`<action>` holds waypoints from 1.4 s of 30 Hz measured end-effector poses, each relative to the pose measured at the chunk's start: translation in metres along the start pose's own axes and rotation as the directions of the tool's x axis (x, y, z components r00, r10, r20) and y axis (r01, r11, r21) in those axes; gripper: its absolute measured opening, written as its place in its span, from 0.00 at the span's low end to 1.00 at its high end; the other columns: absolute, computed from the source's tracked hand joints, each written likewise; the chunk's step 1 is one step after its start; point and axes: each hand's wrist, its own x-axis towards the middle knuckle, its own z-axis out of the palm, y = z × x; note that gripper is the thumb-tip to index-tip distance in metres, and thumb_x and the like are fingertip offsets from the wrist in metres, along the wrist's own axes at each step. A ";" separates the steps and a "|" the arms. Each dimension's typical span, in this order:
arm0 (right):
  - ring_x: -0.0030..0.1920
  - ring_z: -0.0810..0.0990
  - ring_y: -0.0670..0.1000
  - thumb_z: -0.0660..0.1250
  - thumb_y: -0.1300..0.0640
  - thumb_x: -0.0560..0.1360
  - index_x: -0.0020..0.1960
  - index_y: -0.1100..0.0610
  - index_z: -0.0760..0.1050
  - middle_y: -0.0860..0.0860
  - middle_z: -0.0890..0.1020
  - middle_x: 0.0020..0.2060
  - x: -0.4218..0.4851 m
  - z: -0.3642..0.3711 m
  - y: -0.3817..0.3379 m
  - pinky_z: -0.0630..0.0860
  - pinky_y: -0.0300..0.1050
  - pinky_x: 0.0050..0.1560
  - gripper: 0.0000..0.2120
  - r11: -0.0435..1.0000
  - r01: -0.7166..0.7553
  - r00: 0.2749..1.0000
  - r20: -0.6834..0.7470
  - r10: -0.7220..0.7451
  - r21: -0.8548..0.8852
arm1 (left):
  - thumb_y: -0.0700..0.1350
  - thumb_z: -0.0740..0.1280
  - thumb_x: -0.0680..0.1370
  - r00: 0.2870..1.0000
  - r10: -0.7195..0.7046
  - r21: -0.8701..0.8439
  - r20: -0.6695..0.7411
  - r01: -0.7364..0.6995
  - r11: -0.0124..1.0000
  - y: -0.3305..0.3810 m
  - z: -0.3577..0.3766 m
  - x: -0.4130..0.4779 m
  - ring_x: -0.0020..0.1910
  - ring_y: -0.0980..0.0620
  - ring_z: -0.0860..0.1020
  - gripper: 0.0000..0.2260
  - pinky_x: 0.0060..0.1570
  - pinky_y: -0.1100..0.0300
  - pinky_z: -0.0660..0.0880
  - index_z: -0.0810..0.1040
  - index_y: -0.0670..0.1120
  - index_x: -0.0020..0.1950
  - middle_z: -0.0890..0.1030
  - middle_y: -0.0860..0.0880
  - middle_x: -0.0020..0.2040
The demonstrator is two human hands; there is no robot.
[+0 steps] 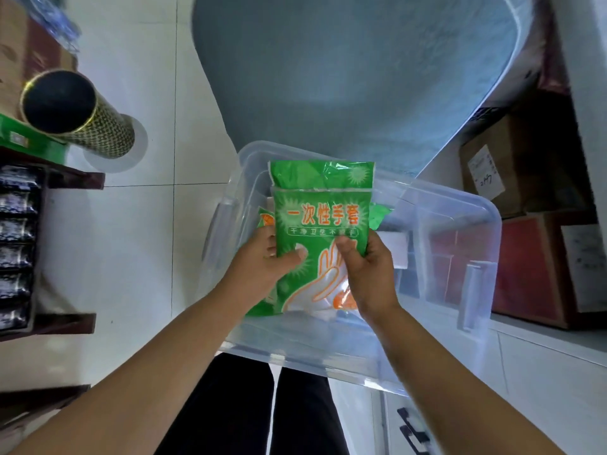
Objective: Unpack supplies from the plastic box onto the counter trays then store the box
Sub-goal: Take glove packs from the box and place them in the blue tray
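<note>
A clear plastic box [460, 224] sits in front of me with its lid off. I hold a stack of green glove packets [320, 215] above its left half. My left hand [262, 261] grips the stack's left edge and my right hand [364, 270] grips its lower right side. The front packet shows an orange hand print; a second packet sticks out behind it. More green packets [381, 215] lie inside the box, partly hidden by the stack.
A large translucent lid or bin [345, 77] lies beyond the box. Cardboard cartons [512, 165] and a red box [525, 267] are stacked at the right. On the left, a black and gold tube [75, 113] lies on a shelf above dark packs [16, 238]. White floor tiles lie between.
</note>
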 end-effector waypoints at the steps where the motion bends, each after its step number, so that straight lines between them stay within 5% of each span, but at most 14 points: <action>1: 0.43 0.82 0.46 0.67 0.60 0.75 0.47 0.50 0.79 0.45 0.85 0.40 -0.002 0.009 -0.006 0.79 0.39 0.45 0.05 0.999 -0.030 1.000 0.011 0.029 0.045 | 0.42 0.72 0.72 1.000 -0.030 -0.101 0.002 0.030 0.994 0.005 -0.003 0.001 0.49 0.55 0.81 0.13 0.49 0.61 0.78 0.77 0.51 0.55 0.83 0.52 0.51; 4: 0.38 0.80 0.48 0.63 0.57 0.78 0.42 0.52 0.77 0.49 0.82 0.36 0.001 0.031 -0.016 0.78 0.42 0.39 0.07 0.996 -0.081 0.997 0.015 0.081 0.045 | 0.40 0.71 0.72 0.987 -0.054 -0.164 -0.154 0.028 0.986 0.021 -0.027 0.002 0.48 0.47 0.83 0.13 0.51 0.50 0.79 0.78 0.45 0.56 0.84 0.46 0.50; 8: 0.39 0.79 0.50 0.62 0.58 0.78 0.42 0.56 0.75 0.54 0.81 0.39 0.010 0.046 -0.007 0.75 0.42 0.42 0.07 0.955 -0.063 0.995 0.050 0.081 -0.290 | 0.40 0.71 0.72 0.889 0.087 -0.134 -0.450 -0.164 0.977 0.046 -0.076 -0.002 0.39 0.57 0.82 0.09 0.36 0.63 0.79 0.76 0.48 0.49 0.82 0.50 0.45; 10: 0.44 0.80 0.53 0.64 0.59 0.76 0.47 0.57 0.79 0.53 0.83 0.45 0.011 0.051 0.003 0.74 0.44 0.45 0.05 0.789 0.095 0.987 0.161 0.005 -0.607 | 0.40 0.69 0.73 0.826 0.131 -0.149 -0.548 -0.250 0.957 0.057 -0.100 -0.005 0.35 0.63 0.81 0.08 0.31 0.68 0.76 0.74 0.49 0.49 0.81 0.53 0.43; 12: 0.48 0.82 0.57 0.68 0.64 0.72 0.47 0.59 0.82 0.56 0.84 0.48 0.015 0.063 0.011 0.76 0.47 0.48 0.06 0.578 0.394 0.912 0.381 -0.150 -0.715 | 0.41 0.68 0.74 0.780 0.145 -0.159 -0.609 -0.300 0.941 0.062 -0.122 -0.006 0.36 0.66 0.81 0.08 0.30 0.72 0.75 0.74 0.50 0.50 0.81 0.57 0.44; 14: 0.46 0.83 0.60 0.71 0.69 0.66 0.45 0.62 0.83 0.60 0.85 0.46 0.020 0.082 0.017 0.79 0.51 0.48 0.09 0.415 0.619 0.781 0.579 -0.235 -0.667 | 0.42 0.68 0.75 0.757 0.136 -0.174 -0.639 -0.314 0.933 0.059 -0.137 -0.007 0.39 0.65 0.81 0.08 0.32 0.71 0.75 0.75 0.51 0.52 0.82 0.57 0.45; 17: 0.47 0.83 0.60 0.71 0.68 0.66 0.47 0.62 0.82 0.60 0.84 0.48 0.033 0.104 0.035 0.80 0.53 0.49 0.09 0.304 0.750 0.660 0.701 -0.272 -0.588 | 0.44 0.68 0.74 0.755 0.126 -0.189 -0.644 -0.316 0.930 0.044 -0.150 -0.005 0.43 0.58 0.83 0.08 0.35 0.66 0.78 0.76 0.53 0.51 0.84 0.56 0.46; 23: 0.50 0.77 0.58 0.63 0.59 0.76 0.52 0.61 0.78 0.58 0.81 0.49 0.047 0.116 0.058 0.75 0.51 0.51 0.09 0.489 0.574 0.793 0.594 -0.134 -0.657 | 0.45 0.69 0.73 0.756 0.146 -0.176 -0.638 -0.327 0.928 0.016 -0.151 -0.003 0.41 0.59 0.83 0.07 0.33 0.69 0.77 0.78 0.54 0.48 0.85 0.60 0.42; 24: 0.49 0.79 0.59 0.66 0.60 0.75 0.51 0.61 0.79 0.58 0.82 0.48 0.049 0.116 0.061 0.75 0.49 0.50 0.07 0.449 0.620 0.767 0.618 -0.174 -0.643 | 0.45 0.69 0.73 0.757 0.140 -0.180 -0.639 -0.323 0.929 0.012 -0.151 -0.002 0.41 0.59 0.83 0.07 0.33 0.69 0.77 0.78 0.53 0.50 0.85 0.59 0.43; 27: 0.53 0.81 0.60 0.74 0.64 0.67 0.50 0.61 0.81 0.59 0.83 0.51 0.055 0.110 0.074 0.77 0.51 0.53 0.12 0.102 0.806 0.591 0.777 -0.218 -0.584 | 0.45 0.69 0.73 0.762 0.124 -0.205 -0.636 -0.322 0.924 0.005 -0.153 0.002 0.43 0.57 0.83 0.10 0.35 0.68 0.77 0.78 0.49 0.53 0.85 0.56 0.44; 30: 0.60 0.77 0.59 0.74 0.63 0.66 0.51 0.59 0.81 0.57 0.83 0.54 0.058 0.100 0.079 0.73 0.54 0.61 0.13 -0.013 0.814 0.574 0.807 -0.139 -0.581 | 0.44 0.69 0.72 0.774 0.127 -0.218 -0.621 -0.325 0.920 0.003 -0.154 0.003 0.44 0.55 0.84 0.09 0.36 0.65 0.78 0.78 0.49 0.52 0.85 0.55 0.45; 33: 0.56 0.80 0.59 0.71 0.65 0.67 0.46 0.60 0.80 0.56 0.85 0.46 0.058 0.092 0.085 0.72 0.58 0.61 0.08 -0.104 0.838 0.515 0.839 -0.176 -0.536 | 0.44 0.70 0.72 0.781 0.139 -0.212 -0.609 -0.329 0.920 0.002 -0.154 0.003 0.45 0.54 0.84 0.09 0.37 0.65 0.79 0.78 0.51 0.51 0.85 0.55 0.46; 38: 0.38 0.78 0.56 0.72 0.64 0.63 0.42 0.57 0.80 0.52 0.79 0.32 0.054 0.061 0.069 0.75 0.54 0.59 0.08 -0.218 0.767 0.588 0.797 -0.137 -0.603 | 0.42 0.69 0.73 0.801 0.138 -0.219 -0.582 -0.318 0.923 0.004 -0.147 0.002 0.44 0.55 0.84 0.09 0.36 0.65 0.78 0.77 0.49 0.52 0.85 0.55 0.44; 42: 0.30 0.78 0.56 0.79 0.61 0.60 0.35 0.59 0.79 0.54 0.79 0.28 0.032 0.024 0.037 0.77 0.44 0.32 0.09 -0.086 0.684 0.718 0.690 -0.093 -0.724 | 0.43 0.69 0.74 0.833 0.146 -0.203 -0.533 -0.293 0.934 0.015 -0.136 -0.005 0.43 0.56 0.84 0.07 0.36 0.64 0.79 0.77 0.51 0.50 0.84 0.55 0.45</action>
